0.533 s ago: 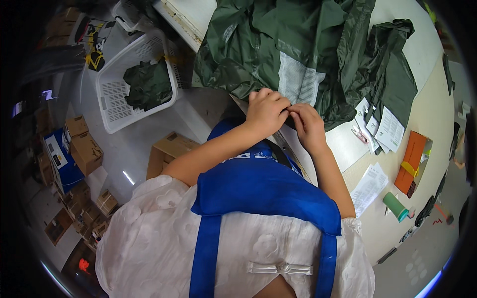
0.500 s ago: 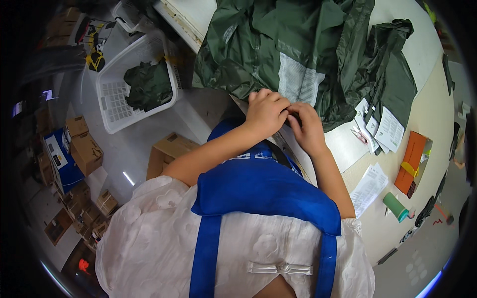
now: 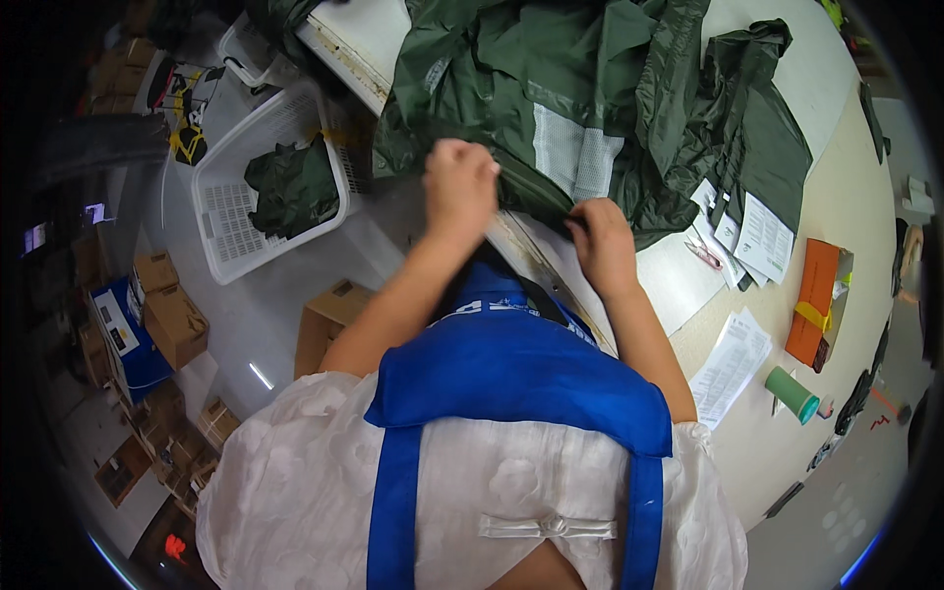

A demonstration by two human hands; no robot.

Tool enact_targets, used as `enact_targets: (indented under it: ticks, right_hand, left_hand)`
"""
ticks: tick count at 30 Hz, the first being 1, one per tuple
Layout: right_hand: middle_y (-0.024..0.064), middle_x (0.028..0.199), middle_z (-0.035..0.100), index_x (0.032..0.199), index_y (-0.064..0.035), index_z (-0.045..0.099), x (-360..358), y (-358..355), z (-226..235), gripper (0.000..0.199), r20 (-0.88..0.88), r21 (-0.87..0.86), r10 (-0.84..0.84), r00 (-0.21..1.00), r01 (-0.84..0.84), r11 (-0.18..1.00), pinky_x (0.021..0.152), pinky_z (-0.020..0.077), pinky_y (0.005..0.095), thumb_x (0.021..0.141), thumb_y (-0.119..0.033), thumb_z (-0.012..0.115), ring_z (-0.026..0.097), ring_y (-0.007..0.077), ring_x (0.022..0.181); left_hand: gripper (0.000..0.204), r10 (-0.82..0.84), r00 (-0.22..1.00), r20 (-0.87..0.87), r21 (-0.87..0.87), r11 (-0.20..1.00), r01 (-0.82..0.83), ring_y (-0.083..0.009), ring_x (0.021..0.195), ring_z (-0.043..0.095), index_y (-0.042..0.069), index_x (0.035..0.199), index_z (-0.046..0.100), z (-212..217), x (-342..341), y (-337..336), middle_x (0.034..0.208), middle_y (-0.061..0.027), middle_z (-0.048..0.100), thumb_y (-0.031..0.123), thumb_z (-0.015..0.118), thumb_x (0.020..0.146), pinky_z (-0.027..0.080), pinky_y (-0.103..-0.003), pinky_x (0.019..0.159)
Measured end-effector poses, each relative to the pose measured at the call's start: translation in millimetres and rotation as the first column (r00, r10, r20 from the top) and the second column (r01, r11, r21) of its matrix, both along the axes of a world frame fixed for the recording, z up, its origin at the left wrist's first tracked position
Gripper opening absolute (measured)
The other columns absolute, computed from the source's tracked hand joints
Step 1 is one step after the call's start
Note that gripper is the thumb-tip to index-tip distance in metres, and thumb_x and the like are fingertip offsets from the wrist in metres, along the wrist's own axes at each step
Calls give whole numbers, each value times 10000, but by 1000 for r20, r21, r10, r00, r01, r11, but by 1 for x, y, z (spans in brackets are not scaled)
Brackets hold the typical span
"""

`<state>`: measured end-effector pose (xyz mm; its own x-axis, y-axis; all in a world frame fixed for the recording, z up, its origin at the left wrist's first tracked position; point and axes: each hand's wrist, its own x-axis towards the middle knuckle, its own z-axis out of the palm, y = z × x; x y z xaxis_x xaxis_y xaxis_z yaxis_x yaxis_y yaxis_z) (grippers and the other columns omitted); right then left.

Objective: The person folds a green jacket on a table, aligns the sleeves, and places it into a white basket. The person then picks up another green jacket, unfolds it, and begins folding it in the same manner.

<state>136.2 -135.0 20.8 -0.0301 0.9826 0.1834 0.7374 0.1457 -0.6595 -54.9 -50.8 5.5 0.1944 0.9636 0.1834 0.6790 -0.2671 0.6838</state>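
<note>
A dark green garment (image 3: pixel 511 59) of thin, slightly shiny fabric lies crumpled over the table, with a white mesh panel (image 3: pixel 575 147) showing. At its near edge my right hand (image 3: pixel 605 251) pinches the fabric between thumb and fingers. My left hand (image 3: pixel 460 192), slightly blurred, is closed at the same edge farther left, its fingers curled on the fabric. Between the two hands the edge runs taut in a slanting line. What lies under my fingers is hidden.
Left of the table, a white plastic basket (image 3: pixel 236 264) holds more green fabric, near cardboard boxes (image 3: pixel 175 324). At the right on the table are paper tags (image 3: pixel 765 236), small snips (image 3: pixel 703 256), printed sheets (image 3: pixel 733 364), an orange box (image 3: pixel 814 295) and a green thread cone (image 3: pixel 790 393).
My hands, close together before, are now apart. The left has moved left and away from me along the garment's edge; the right stays near its place. The fabric edge is now stretched between them.
</note>
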Motion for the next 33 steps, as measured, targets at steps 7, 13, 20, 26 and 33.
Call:
enact_targets:
  ticks: [7, 13, 20, 26, 33]
  right_hand:
    - [141, 837, 566, 865, -30, 562, 11, -4, 2, 141, -8, -88, 32, 999, -33, 996, 701, 461, 383, 750, -30, 645, 563, 326, 802]
    - [143, 1005, 597, 1057, 7, 569, 130, -41, -38, 300, 51, 202, -630, 775, 610, 766, 839, 438, 374, 764, 58, 533, 571, 297, 917]
    - [159, 1007, 610, 1059, -56, 602, 191, -114, -57, 276, 615, -149, -447, 650, 652, 743, 848, 453, 420, 787, -107, 593, 576, 326, 935]
    - [48, 814, 541, 954, -32, 571, 224, -141, -59, 143, 181, 46, -785, 592, 793, 608, 489, 423, 242, 812, -50, 571, 495, 111, 579]
    - [-45, 733, 498, 950, -68, 560, 46, -7, 43, 202, -540, -232, -664, 517, 666, 709, 438, 295, 164, 783, -84, 673, 406, 15, 536]
  left_hand:
    - [240, -56, 998, -12, 38, 998, 57, -288, 995, 485, 116, 948, 667, 14, -18, 18, 1042, -92, 516, 198, 723, 730, 407, -370, 867]
    - [834, 543, 782, 306, -589, 753, -293, -346, 1263, 341, 72, 1406, 251, -19, -101, 58, 1389, -186, 342, 354, 709, 769, 290, -518, 1002]
    - [498, 479, 476, 738, -654, 683, 325, -202, 1038, 575, -4, 1240, 447, -2, -125, 28, 1166, -96, 558, -146, 474, 763, 470, -335, 906]
    - [481, 432, 213, 876, -472, 683, 556, -213, 1044, 584, -3, 1234, 458, 20, -123, 18, 1165, -105, 578, -127, 470, 769, 466, -344, 924]
    - [637, 408, 192, 893, -411, 559, 720, -212, 1037, 595, 29, 1372, 346, 25, -117, 29, 1240, -112, 537, -137, 461, 768, 491, -355, 888]
